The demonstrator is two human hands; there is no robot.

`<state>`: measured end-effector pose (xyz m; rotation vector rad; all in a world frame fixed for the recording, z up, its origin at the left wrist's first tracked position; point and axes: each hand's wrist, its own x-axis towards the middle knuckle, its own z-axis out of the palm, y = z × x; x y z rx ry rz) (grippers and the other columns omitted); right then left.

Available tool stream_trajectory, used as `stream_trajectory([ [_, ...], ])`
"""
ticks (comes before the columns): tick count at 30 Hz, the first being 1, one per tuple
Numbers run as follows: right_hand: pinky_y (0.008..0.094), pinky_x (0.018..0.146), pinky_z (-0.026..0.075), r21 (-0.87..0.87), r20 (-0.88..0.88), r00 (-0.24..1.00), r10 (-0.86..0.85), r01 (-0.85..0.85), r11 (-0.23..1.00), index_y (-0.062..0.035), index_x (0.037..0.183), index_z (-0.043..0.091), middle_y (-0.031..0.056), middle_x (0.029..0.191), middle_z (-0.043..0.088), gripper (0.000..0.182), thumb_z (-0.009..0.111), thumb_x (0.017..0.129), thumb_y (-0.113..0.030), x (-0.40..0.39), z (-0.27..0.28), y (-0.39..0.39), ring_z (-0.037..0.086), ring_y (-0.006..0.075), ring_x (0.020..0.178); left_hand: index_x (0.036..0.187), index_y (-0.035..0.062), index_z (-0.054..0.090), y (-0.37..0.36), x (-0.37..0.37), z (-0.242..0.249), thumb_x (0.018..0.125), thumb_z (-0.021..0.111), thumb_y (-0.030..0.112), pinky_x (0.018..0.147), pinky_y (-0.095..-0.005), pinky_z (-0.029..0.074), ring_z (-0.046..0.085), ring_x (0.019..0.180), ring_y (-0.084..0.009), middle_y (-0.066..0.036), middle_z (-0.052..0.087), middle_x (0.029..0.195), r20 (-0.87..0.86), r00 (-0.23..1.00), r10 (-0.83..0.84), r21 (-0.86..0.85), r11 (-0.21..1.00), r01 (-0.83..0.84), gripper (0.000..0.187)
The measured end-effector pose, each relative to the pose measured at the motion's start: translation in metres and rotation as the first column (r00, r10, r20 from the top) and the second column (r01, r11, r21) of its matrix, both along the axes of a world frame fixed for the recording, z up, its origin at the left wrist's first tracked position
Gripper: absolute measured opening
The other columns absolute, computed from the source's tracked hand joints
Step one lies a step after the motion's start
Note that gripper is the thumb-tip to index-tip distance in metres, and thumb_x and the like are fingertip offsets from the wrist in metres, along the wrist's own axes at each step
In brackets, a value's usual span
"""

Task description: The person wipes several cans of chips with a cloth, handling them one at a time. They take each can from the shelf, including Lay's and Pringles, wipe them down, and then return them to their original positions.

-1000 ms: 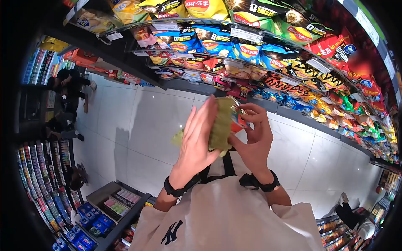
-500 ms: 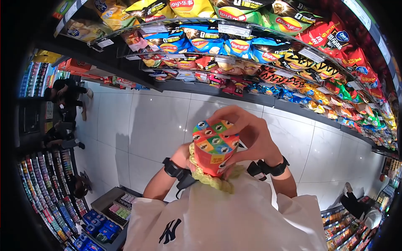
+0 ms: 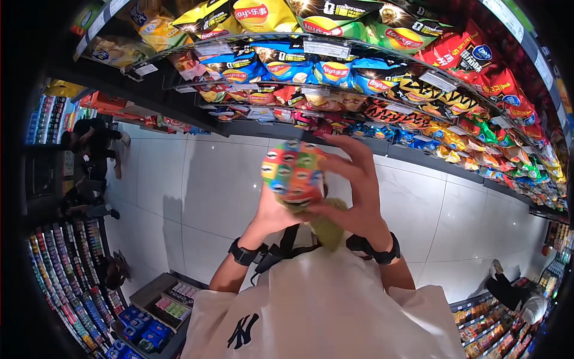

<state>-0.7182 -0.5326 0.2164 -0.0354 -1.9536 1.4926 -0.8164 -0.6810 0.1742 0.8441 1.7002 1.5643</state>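
A round snack tub (image 3: 290,170), its lid checkered in orange, green, blue and red with small cartoon faces, is held up in front of my chest. Motion blurs it. My left hand (image 3: 270,214) is closed round its lower left side, its fingers mostly hidden behind the tub. On the other side my right hand (image 3: 359,194) brackets the tub, with fingers at the lid's edge and the thumb near its base. The index finger sticks out past the lid. Below the tub hangs a yellow-green soft thing (image 3: 329,230), whose kind I cannot make out.
Shelves of chip bags (image 3: 338,72) run along the far side. A low display bin (image 3: 173,299) stands at lower left beside a shelf of packets (image 3: 66,281). People are at the left (image 3: 95,161) and lower right (image 3: 508,293). Pale floor tiles (image 3: 221,179) lie between.
The tub has moved up and left and tilted in my hands. My left hand has come up and shows more. My right fingers have shifted from the lid's top to its edge.
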Motion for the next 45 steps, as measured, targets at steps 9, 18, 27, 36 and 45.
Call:
stream_trajectory([
  [9,0.0319,0.074,0.053,0.051,0.308,0.949,-0.068,0.055,0.997,-0.0022,0.103,0.065,0.011,0.102,0.06,0.045,0.083,0.062,-0.004,0.023,0.013,-0.009,0.063,0.0247,0.092,0.13,0.0039,0.045,0.007,0.008,-0.006,0.06,0.079,0.067,0.11,-0.0506,0.034,0.04,0.133,-0.0351,-0.012,0.051,0.126,0.414,0.91,-0.009,0.369,0.916,-0.159,0.1],
  [18,0.0326,0.098,0.043,-0.649,0.279,0.831,0.48,-0.205,0.732,-0.0055,0.14,0.033,0.0109,0.129,0.052,0.061,0.066,0.091,-0.025,0.021,-0.024,-0.001,0.051,0.0189,0.12,0.141,0.0054,0.037,0.007,-0.002,0.004,0.072,0.063,0.075,0.114,-0.0504,0.027,0.034,0.137,-0.0358,-0.016,0.039,0.146,0.053,0.989,-0.14,0.315,0.942,0.116,0.102],
  [27,0.0322,0.098,0.043,-0.829,0.075,0.907,0.415,-0.174,0.531,-0.0076,0.132,0.036,0.0106,0.132,0.045,0.058,0.07,0.088,-0.023,0.019,-0.028,-0.003,0.048,0.0172,0.12,0.144,0.0054,0.033,0.012,0.001,-0.005,0.078,0.051,0.076,0.114,-0.0492,0.026,0.034,0.138,-0.0347,-0.017,0.036,0.148,0.637,0.746,-0.194,0.507,0.835,-0.216,0.098],
  [36,0.0377,0.083,0.051,0.093,0.087,0.996,0.019,-0.027,0.995,-0.0063,0.123,0.046,0.0176,0.121,0.049,0.072,0.087,0.064,-0.013,0.034,-0.008,0.028,0.055,0.0285,0.109,0.147,0.0054,0.029,0.007,-0.018,0.026,0.087,0.029,0.077,0.114,-0.0469,0.027,0.035,0.137,-0.0332,-0.018,0.036,0.148,0.807,0.542,-0.235,0.497,0.767,-0.407,0.093],
  [45,0.0344,0.088,0.042,-0.261,0.015,0.977,0.213,-0.201,0.944,-0.0041,0.122,0.042,0.0127,0.114,0.05,0.062,0.077,0.073,-0.016,0.032,-0.02,-0.007,0.049,0.023,0.097,0.064,-0.0017,0.062,0.019,-0.013,0.063,0.096,0.01,0.061,0.073,-0.0379,0.05,0.059,0.073,-0.0317,-0.023,0.065,0.073,-0.105,0.994,0.03,0.456,0.89,0.021,0.087],
])
